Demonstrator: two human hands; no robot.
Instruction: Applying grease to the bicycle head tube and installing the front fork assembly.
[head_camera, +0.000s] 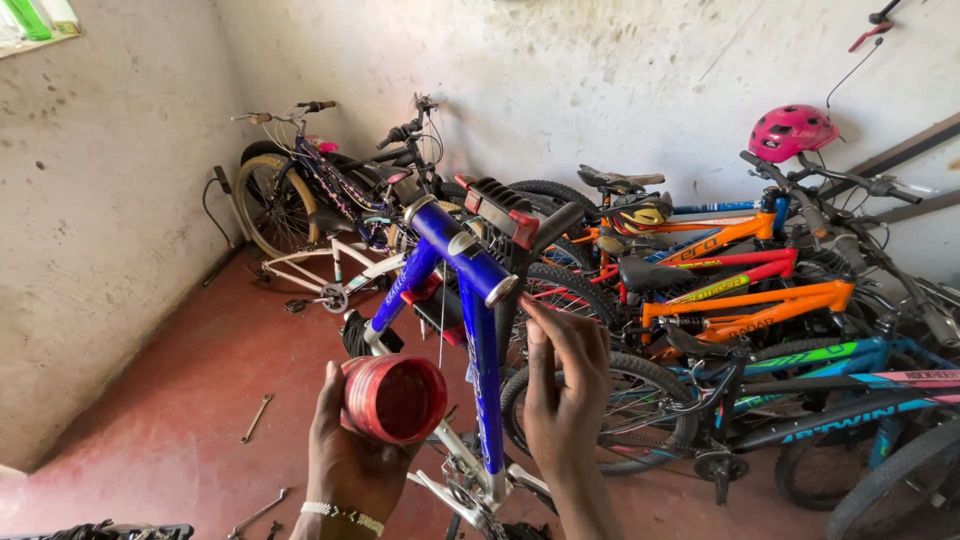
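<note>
My left hand grips a round red tub, its open mouth turned toward me, low in the middle of the view. My right hand is raised just right of it, fingers together, fingertips near the open silver end of a tube on a blue bicycle frame. That frame stands clamped in a red and black work stand clamp. A beaded bracelet circles my left wrist.
Several bicycles, orange, red, blue and black, lean along the back wall at right; a pink helmet hangs on one handlebar. A white-framed bike stands at left. Spanners lie on the red floor. The left wall is close.
</note>
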